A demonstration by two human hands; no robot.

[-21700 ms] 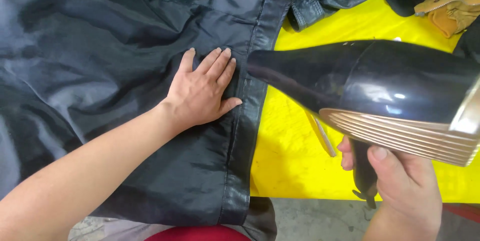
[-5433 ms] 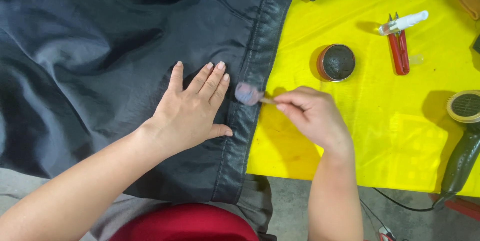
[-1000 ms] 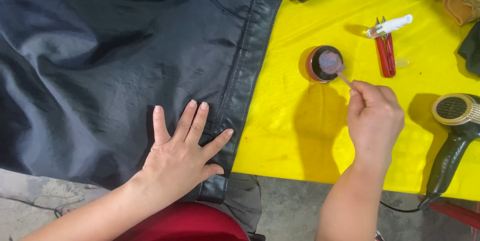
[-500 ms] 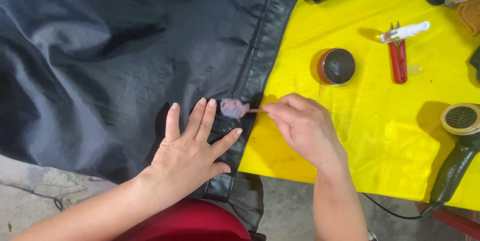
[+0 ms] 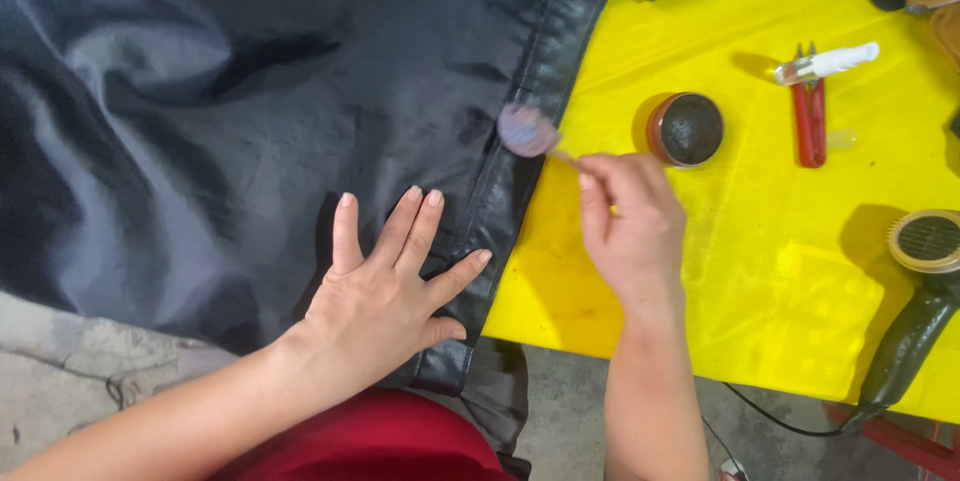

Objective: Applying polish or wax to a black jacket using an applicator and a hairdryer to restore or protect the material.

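At the fingertips of the right hand (image 5: 630, 231): a thin stick pinched between thumb and forefingers, its round purplish applicator head (image 5: 526, 130) blurred, hovering on or just over the leather edge band (image 5: 520, 131) of the black garment (image 5: 250, 111). Whether the pad touches the band cannot be told through the blur.

Left hand (image 5: 385, 296): fingers spread wide and flat, palm down on the dark lining, thumb reaching onto the edge band. It holds nothing; it presses the cloth to the table.

Garment: spread over the left of the yellow table (image 5: 780, 271), lower hem hanging off the near edge. Lining looks thin, soft and slick (wrinkles run freely away from the palm), so it likely slides unless pinned. Edge band looks thicker and stiffer, probably the better place to press or grip; the stitched seam beside it gives a firm line.

Applicator: light, slender, likely needs only a fingertip pinch near the far end of the stick.

Beyond the right hand: small round open tin (image 5: 687, 129) of dark paste, red snips (image 5: 808, 116) with a white-capped tube (image 5: 830, 62) lying across them, and a dark hair dryer (image 5: 920, 301) at the table's right edge, cord trailing down.
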